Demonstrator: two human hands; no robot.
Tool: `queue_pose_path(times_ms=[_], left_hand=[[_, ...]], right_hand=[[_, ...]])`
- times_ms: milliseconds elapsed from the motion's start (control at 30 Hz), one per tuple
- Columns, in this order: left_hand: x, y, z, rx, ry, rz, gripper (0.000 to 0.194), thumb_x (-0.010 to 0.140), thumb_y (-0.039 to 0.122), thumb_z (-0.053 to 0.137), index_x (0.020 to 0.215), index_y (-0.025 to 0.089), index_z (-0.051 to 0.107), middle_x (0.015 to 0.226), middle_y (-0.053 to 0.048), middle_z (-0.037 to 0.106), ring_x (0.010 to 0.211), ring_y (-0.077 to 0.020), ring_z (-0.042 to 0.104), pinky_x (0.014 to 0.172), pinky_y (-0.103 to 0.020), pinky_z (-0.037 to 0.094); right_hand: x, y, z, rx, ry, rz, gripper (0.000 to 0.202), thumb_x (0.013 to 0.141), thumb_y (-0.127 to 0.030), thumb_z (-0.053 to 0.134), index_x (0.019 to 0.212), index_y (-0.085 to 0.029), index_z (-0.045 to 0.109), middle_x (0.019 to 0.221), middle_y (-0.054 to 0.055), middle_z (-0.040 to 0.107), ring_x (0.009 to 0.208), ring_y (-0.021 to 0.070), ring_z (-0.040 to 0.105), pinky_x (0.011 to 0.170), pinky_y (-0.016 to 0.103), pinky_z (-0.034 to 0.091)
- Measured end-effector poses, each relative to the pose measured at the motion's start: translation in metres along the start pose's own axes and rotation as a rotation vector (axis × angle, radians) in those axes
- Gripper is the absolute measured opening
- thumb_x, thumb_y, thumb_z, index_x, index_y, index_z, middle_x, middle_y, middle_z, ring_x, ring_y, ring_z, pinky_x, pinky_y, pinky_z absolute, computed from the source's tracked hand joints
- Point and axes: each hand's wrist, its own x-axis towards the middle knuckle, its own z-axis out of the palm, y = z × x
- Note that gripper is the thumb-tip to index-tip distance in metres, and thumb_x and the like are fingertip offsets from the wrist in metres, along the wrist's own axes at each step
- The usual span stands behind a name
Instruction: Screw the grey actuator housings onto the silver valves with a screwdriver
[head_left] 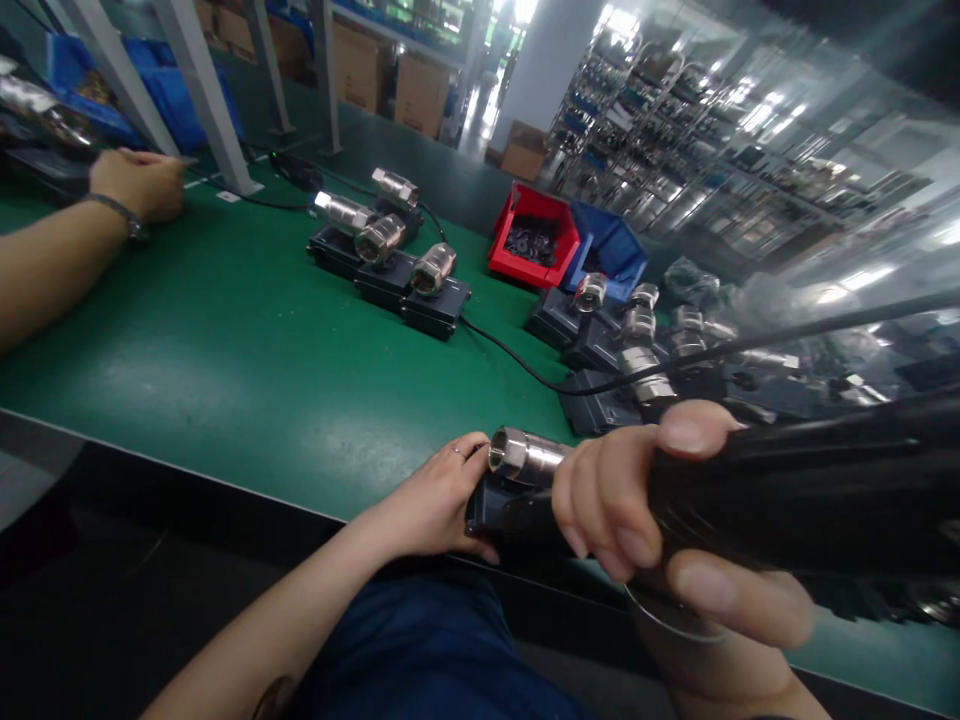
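My left hand (431,500) grips the left end of a black box (495,505) at the table's front edge, thumb below and fingers over the top. A shiny metal valve fitting (525,455) with a threaded opening sits on that box. My right hand (622,500) is wrapped round a thick black cylindrical tool (810,490), close to the camera and above the box's right part. The tool's working end is hidden behind my fingers, so I cannot tell whether it touches the box.
Several boxes with metal fittings (409,285) stand mid-table, more (600,400) to the right. Behind are a red bin (536,245) of small dark parts and a blue bin (611,250). A black cable (525,365) crosses the table. Another person's hand (142,185) is at far left.
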Motion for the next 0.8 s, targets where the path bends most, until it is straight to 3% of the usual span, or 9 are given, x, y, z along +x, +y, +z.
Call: queue_pose_path(times_ms=[133,333,400,500,533,600,667,733,800], left_hand=[[0.006,-0.004,-0.033,-0.044,-0.161,0.016,0.094,0.064,0.019,0.086,0.145,0.025,0.038,0.156,-0.015,0.033,0.143,-0.0301,0.036,0.115,-0.047,0.035],[0.018,-0.014,-0.059,0.05,-0.211,-0.032,0.057,0.085,0.011,0.06,0.138,0.031,0.05,0.147,-0.004,0.05,0.136,-0.0217,0.046,0.114,-0.047,0.037],[0.017,-0.015,-0.056,0.139,-0.085,-0.077,0.044,0.088,0.01,0.051,0.127,0.029,0.06,0.146,-0.005,0.051,0.133,-0.0223,0.05,0.112,-0.047,0.04],[0.011,-0.01,-0.041,0.281,0.351,-0.168,0.032,0.095,0.015,0.039,0.109,0.021,0.068,0.136,-0.01,0.059,0.125,-0.0248,0.056,0.108,-0.051,0.043],[0.009,-0.007,-0.034,0.289,0.436,-0.168,0.028,0.095,0.019,0.042,0.109,0.02,0.067,0.134,-0.012,0.06,0.125,-0.0262,0.055,0.108,-0.053,0.044],[0.005,0.0,-0.018,0.258,0.412,-0.121,0.031,0.087,0.029,0.062,0.117,0.021,0.061,0.14,-0.014,0.053,0.132,-0.0318,0.048,0.108,-0.057,0.043],[0.003,0.004,-0.004,0.218,0.283,-0.089,0.062,0.072,0.031,0.079,0.127,0.023,0.053,0.152,-0.016,0.037,0.142,-0.0382,0.033,0.11,-0.061,0.039],[0.003,0.004,0.003,0.171,0.234,-0.118,0.074,0.066,0.027,0.083,0.131,0.025,0.047,0.157,-0.017,0.025,0.144,-0.04,0.026,0.111,-0.062,0.036],[0.004,0.001,0.006,0.112,0.219,-0.159,0.07,0.068,0.022,0.079,0.129,0.026,0.045,0.155,-0.016,0.023,0.142,-0.0382,0.032,0.11,-0.061,0.037]], right_hand=[[-0.007,-0.011,-0.011,-0.007,0.133,-0.107,0.032,0.085,-0.021,0.064,0.115,-0.029,0.056,0.061,-0.006,0.045,0.046,0.0115,0.049,0.051,0.028,0.048],[-0.003,-0.03,-0.017,0.028,0.313,-0.144,0.033,0.077,-0.019,0.073,0.109,-0.025,0.062,0.056,-0.008,0.043,0.037,0.0086,0.041,0.04,0.027,0.04],[-0.004,-0.042,-0.022,-0.01,0.406,-0.152,0.033,0.076,-0.018,0.075,0.106,-0.025,0.064,0.056,-0.007,0.045,0.038,0.0089,0.04,0.039,0.027,0.038],[-0.009,-0.054,-0.03,-0.109,0.56,-0.137,0.035,0.071,-0.019,0.081,0.103,-0.024,0.067,0.056,-0.006,0.048,0.039,0.0094,0.039,0.04,0.028,0.038],[-0.011,-0.055,-0.032,-0.16,0.618,-0.141,0.035,0.07,-0.02,0.082,0.102,-0.024,0.068,0.056,-0.005,0.05,0.04,0.0101,0.04,0.042,0.028,0.039],[-0.014,-0.049,-0.033,-0.247,0.704,-0.165,0.034,0.067,-0.021,0.083,0.098,-0.023,0.069,0.056,-0.004,0.053,0.043,0.0114,0.044,0.045,0.027,0.042],[-0.017,-0.037,-0.032,-0.25,0.71,-0.171,0.031,0.069,-0.02,0.08,0.098,-0.022,0.069,0.057,-0.003,0.055,0.045,0.0119,0.047,0.047,0.027,0.044],[-0.021,-0.024,-0.031,-0.199,0.658,-0.16,0.031,0.073,-0.019,0.077,0.102,-0.021,0.068,0.059,-0.003,0.055,0.046,0.0115,0.049,0.048,0.027,0.045],[-0.025,-0.014,-0.031,-0.177,0.618,-0.153,0.031,0.076,-0.018,0.073,0.106,-0.021,0.066,0.062,-0.003,0.056,0.048,0.0114,0.051,0.05,0.027,0.047]])
